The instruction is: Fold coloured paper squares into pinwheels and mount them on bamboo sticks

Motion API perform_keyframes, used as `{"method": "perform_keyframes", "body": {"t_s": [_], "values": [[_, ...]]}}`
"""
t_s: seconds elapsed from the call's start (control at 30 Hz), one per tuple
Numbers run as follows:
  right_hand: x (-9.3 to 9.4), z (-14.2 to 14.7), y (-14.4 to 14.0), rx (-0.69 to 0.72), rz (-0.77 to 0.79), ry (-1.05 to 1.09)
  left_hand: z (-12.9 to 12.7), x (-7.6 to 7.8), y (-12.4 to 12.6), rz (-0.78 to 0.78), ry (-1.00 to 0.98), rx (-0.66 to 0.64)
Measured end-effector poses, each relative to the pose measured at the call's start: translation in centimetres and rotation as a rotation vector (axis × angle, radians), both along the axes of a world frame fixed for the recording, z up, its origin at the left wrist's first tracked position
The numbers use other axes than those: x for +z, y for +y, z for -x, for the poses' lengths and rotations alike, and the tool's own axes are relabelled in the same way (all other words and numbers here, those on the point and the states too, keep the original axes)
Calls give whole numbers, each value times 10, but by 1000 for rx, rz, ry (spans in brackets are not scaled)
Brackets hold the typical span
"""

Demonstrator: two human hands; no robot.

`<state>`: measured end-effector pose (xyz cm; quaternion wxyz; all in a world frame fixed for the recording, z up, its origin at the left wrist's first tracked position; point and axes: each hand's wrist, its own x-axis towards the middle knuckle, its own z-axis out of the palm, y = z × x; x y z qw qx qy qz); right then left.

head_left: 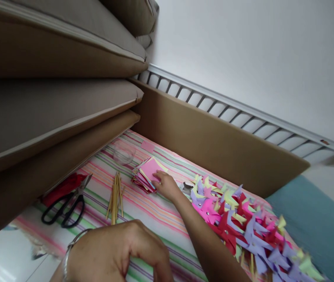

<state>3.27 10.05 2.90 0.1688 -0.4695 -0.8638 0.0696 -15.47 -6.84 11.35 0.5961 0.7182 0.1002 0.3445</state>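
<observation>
My right hand reaches to a stack of coloured paper squares, its fingers closed at the right corner of the pink top paper square. Nearer to me is my left hand, with a bracelet at the wrist. Its fingers bend downward and the tips are cut off by the lower edge, so what they hold, if anything, is hidden. Thin wooden sticks lie in a bundle just beyond it. Black-handled scissors lie partly open at the left, by a red bag.
Many finished paper pinwheels cover the right side of the striped cloth. A clear round container and a loose pink square lie behind the stack. Folded cushions rise at left; a brown panel borders the back.
</observation>
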Motion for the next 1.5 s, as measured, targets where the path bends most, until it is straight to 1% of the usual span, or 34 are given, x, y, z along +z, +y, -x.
{"method": "perform_keyframes", "body": {"t_s": [0.1,0.2,0.27,0.33,0.4,0.43,0.5,0.57,0.63,0.73,0.8,0.83,0.9,0.97,1.03,1.1,1.2,1.27,1.37,1.5], "values": [[-1,1,0,7,-28,54,2,3,0,36,-2,-9],[1,1,0,-30,-90,123,2,3,3,164,7,18],[8,0,-2,-75,-154,170,-2,-1,8,329,-43,104],[19,-4,-9,-119,-228,212,-8,-9,17,505,-148,271],[29,-11,-24,-140,-335,233,-19,-20,28,650,-258,447],[32,-15,-34,-132,-413,227,-26,-26,34,710,-304,496],[31,-23,-60,-99,-528,205,-43,-37,45,831,-407,495],[20,-31,-86,-80,-559,181,-62,-48,53,948,-537,448],[4,-38,-109,-84,-530,175,-83,-58,58,1034,-633,448],[-18,-47,-131,-106,-452,246,-108,-70,63,1101,-628,564],[-24,-57,-135,-139,-371,386,-117,-76,65,1125,-582,650],[-25,-63,-135,-180,-318,491,-119,-78,66,1130,-568,688],[-24,-77,-130,-317,-166,741,-120,-79,68,1135,-547,737],[-24,-92,-123,-450,57,1015,-119,-78,71,1132,-519,761],[-27,-103,-115,-497,290,1266,-117,-77,73,1133,-480,754],[-30,-109,-110,-500,428,1408,-119,-76,75,1134,-455,738],[-33,-109,-108,-480,468,1407,-125,-75,78,1136,-453,713],[-33,-107,-108,-463,461,1394,-130,-75,80,1137,-467,703],[-34,-104,-110,-477,453,1370,-134,-76,81,1130,-472,690],[-38,-99,-113,-477,404,1327,-132,-78,81,1092,-460,705]]}}
